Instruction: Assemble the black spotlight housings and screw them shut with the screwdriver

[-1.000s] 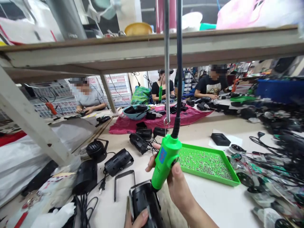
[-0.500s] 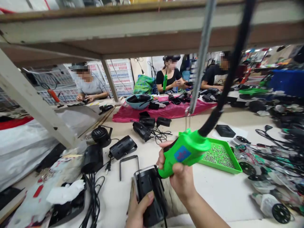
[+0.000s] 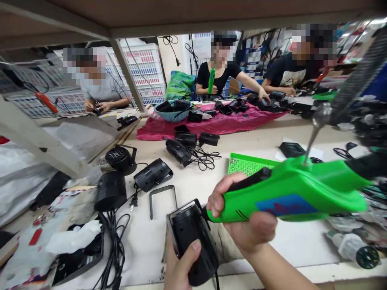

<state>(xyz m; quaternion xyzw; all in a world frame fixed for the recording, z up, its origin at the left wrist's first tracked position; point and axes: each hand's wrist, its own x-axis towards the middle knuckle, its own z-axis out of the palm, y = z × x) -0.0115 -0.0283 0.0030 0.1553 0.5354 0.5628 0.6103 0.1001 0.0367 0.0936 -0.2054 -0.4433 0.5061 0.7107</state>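
My left hand grips a black cylindrical housing at the bottom middle, its open end tilted up and to the left. My right hand is wrapped around the body of a bright green electric screwdriver, which lies nearly level and close to the camera. The narrow nose of the tool sits right beside the housing's top edge. From the tool's top, a metal hanger rod rises to the upper right. The bit is hidden.
A green tray of small screws lies partly behind the screwdriver. Black housings and cables lie on the white table. Electronic parts pile up at the right. Beyond a pink cloth, several co-workers sit working. A pale shelf post stands at the left.
The screwdriver has swung from steep to nearly level and looms larger, its cord end now to the right. The view has tilted down, and the shelf has moved up. The left hand still holds the housing.
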